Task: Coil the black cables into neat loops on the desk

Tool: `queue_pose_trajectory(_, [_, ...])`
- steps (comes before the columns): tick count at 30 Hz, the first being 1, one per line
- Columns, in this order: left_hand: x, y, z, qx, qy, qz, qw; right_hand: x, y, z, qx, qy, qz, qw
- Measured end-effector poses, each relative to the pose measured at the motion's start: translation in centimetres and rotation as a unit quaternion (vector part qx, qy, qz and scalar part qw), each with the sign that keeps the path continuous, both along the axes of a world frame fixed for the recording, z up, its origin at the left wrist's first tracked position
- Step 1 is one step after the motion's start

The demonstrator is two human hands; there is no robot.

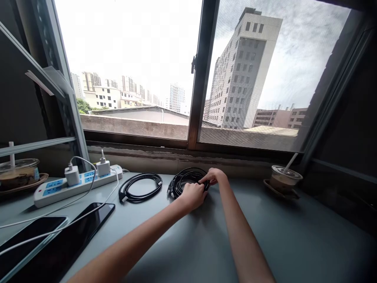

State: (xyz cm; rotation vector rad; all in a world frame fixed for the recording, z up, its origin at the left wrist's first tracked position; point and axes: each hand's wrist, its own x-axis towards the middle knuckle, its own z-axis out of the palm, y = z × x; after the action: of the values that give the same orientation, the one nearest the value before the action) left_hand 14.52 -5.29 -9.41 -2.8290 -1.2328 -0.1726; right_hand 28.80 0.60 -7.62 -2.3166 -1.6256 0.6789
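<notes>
A thick coil of black cable (184, 179) lies on the grey table (294, 239) near the window. My left hand (193, 195) is closed on the coil's near right side. Just behind it, my right hand (216, 175) pinches the same part of the coil, fingers curled. A second, thinner coil of black cable (140, 187) lies flat to the left, untouched.
A white power strip (55, 187) with two white chargers sits at the left, white cords running to two dark phones (88, 220). An iced drink on a saucer (283, 179) stands at right, another cup (17, 173) at far left. A window frame (202, 78) runs behind.
</notes>
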Motion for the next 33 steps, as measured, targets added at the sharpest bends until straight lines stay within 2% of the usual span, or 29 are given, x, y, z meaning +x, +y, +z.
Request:
queue_pose_trajectory(3, [0.1,-0.2,0.1,-0.003,-0.001,0.005,1.0,0.7,0.6,-0.4,-0.049,0.077,-0.009,0.996])
queue_pose_trajectory(8, [0.1,0.1,-0.2,0.001,0.002,0.003,1.0,1.4,0.7,-0.5,-0.068,0.15,-0.01,0.986])
queue_pose_trajectory(15, [-0.4,0.8,-0.1,-0.001,0.005,0.013,1.0,0.7,0.3,-0.3,-0.059,0.19,0.008,0.98])
queue_pose_trajectory(22, [-0.4,1.0,0.3,-0.02,-0.01,0.022,1.0,0.5,0.1,-0.4,-0.083,0.187,0.029,0.978])
queue_pose_trajectory(25, [-1.1,2.4,0.8,0.008,-0.084,0.06,0.995,0.5,0.0,-0.5,-0.089,0.189,0.028,0.978])
queue_pose_trajectory(28, [-2.4,4.1,0.9,0.061,-0.119,0.162,0.978,0.7,0.1,-0.5,-0.098,0.193,0.03,0.976])
queue_pose_trajectory(30, [-3.3,5.1,0.8,0.014,-0.097,0.226,0.969,0.9,0.2,-0.5,-0.094,0.196,0.03,0.976])
queue_pose_trajectory(33, [-4.2,6.0,0.2,-0.067,-0.071,0.237,0.967,0.7,0.4,-0.3,-0.075,0.193,0.022,0.978])
